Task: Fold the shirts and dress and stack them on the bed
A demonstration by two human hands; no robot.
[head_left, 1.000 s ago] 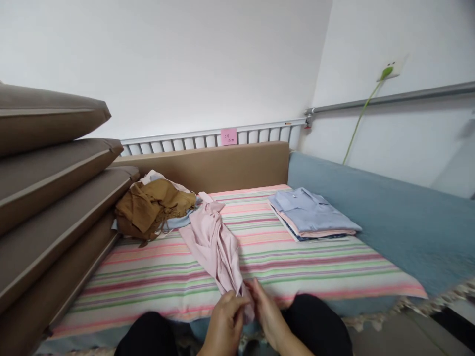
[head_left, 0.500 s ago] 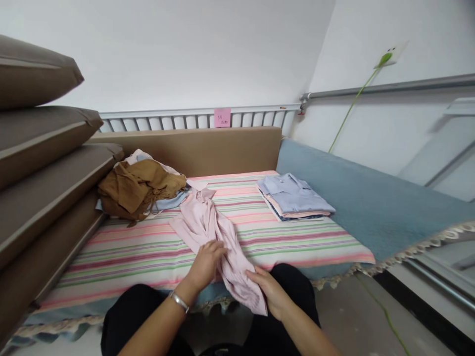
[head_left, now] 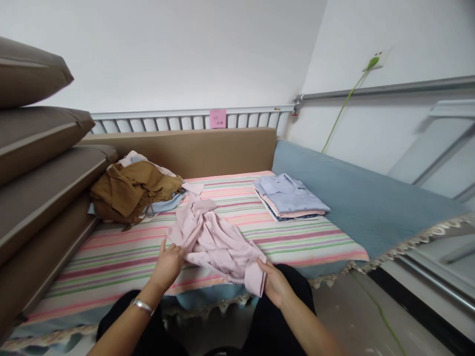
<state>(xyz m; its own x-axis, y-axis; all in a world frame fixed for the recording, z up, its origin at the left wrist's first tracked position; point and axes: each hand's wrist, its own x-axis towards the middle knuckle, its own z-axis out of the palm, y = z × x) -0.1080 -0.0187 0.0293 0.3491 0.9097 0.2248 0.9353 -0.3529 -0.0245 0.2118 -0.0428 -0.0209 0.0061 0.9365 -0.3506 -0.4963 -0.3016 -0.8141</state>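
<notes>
A pale pink shirt (head_left: 218,242) lies rumpled on the striped cover (head_left: 122,257), stretching toward me. My right hand (head_left: 275,286) grips it near the cuff at the front edge, thumb on top. At the shirt's left side, my left hand (head_left: 168,264), with a silver bracelet on the wrist, pinches the cloth; one finger points away. A brown garment (head_left: 137,190) lies crumpled on a loose heap at the left, close to the shirt's far end. On the right sits a stack of folded clothes, a light blue shirt (head_left: 291,193) on top.
Brown cushions (head_left: 44,163) are piled at the left. A brown cushion (head_left: 193,151) lines the back, before a white radiator (head_left: 148,122) bearing a pink note (head_left: 217,118). Blue fabric (head_left: 352,193) covers the right side. A green cord (head_left: 345,106) hangs from a wall socket.
My left hand has moved left, spreading the pink shirt wider. My right hand has risen slightly with the cuff end, which now lies turned up. The view has shifted a little.
</notes>
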